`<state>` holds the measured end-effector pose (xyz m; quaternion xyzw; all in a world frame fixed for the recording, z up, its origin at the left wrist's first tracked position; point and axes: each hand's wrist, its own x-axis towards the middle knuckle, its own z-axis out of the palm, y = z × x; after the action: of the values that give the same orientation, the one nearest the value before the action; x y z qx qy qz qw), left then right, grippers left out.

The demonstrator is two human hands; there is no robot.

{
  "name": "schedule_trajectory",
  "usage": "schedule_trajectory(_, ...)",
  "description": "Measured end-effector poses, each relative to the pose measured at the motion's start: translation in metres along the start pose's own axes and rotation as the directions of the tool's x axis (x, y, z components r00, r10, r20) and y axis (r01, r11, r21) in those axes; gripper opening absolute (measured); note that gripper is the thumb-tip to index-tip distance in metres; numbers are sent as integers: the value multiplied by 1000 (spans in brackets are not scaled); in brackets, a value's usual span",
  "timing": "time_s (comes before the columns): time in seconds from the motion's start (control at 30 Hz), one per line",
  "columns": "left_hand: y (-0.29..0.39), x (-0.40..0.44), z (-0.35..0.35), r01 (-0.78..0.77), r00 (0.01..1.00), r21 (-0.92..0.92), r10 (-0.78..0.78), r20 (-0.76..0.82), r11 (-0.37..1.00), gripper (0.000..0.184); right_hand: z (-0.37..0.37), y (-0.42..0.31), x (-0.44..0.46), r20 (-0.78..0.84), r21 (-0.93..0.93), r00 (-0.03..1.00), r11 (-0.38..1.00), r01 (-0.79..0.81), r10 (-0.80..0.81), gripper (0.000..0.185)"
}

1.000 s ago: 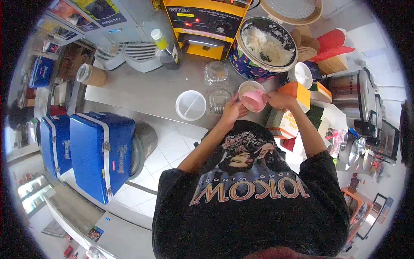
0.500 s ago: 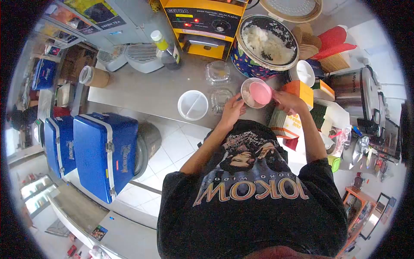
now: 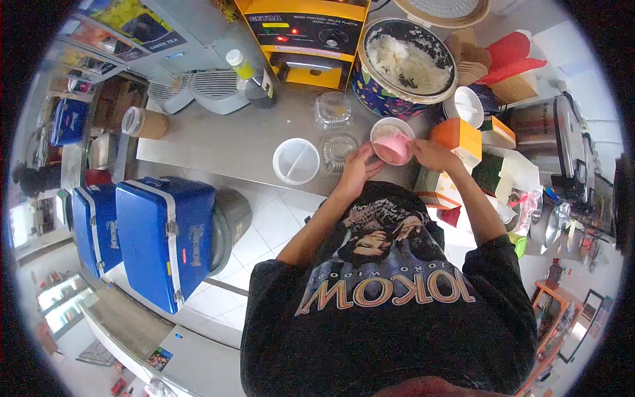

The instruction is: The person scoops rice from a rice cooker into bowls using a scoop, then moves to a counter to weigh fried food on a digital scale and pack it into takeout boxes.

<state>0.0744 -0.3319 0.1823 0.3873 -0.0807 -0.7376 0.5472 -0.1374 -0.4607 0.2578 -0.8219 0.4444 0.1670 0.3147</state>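
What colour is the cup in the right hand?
Pink; the cup shows in the head view, the only one.

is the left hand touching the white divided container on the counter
Apart: the head view shows a strip of bare counter and a clear plastic box between the left hand and the white divided container.

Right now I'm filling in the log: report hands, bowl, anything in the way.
Left hand holding bowl. Right hand gripping pink scoop at bowl's mouth. Possible obstacle: orange box beside right hand.
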Motion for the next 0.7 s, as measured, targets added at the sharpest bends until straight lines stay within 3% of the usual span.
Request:
schedule_trajectory(0.13,20,-8,12,-5,999,-84,1,-48,996,59,-3,-5,-5,235,325,953,908,-263,191,56)
schedule_trajectory(0.2,26,-14,18,-28,998,-74,24,-64,997,60,-19,-21,-13,396,431,890,810,-397,226,55)
schedule_trajectory(0.3,20,-13,16,-96,991,-78,88,-100,992,60,-23,-12,-6,507,537,798,605,-589,327,51)
schedule_trajectory(0.4,7,-8,2,-99,994,-13,98,-53,995,60,-35,0,-17,559,652,809,505,-565,183,50)
schedule_trajectory(0.5,9,-6,0,-67,997,0,67,-48,998,58,-45,-2,-36,495,685,822,456,-568,281,50)
schedule_trajectory(0.6,9,-9,5,-30,997,15,31,-77,999,56,-52,19,-55,524,816,848,242,-525,75,47)
schedule_trajectory(0.7,10,-10,7,61,998,124,-63,14,990,59,-68,15,-82,483,860,876,190,-474,-1,44)
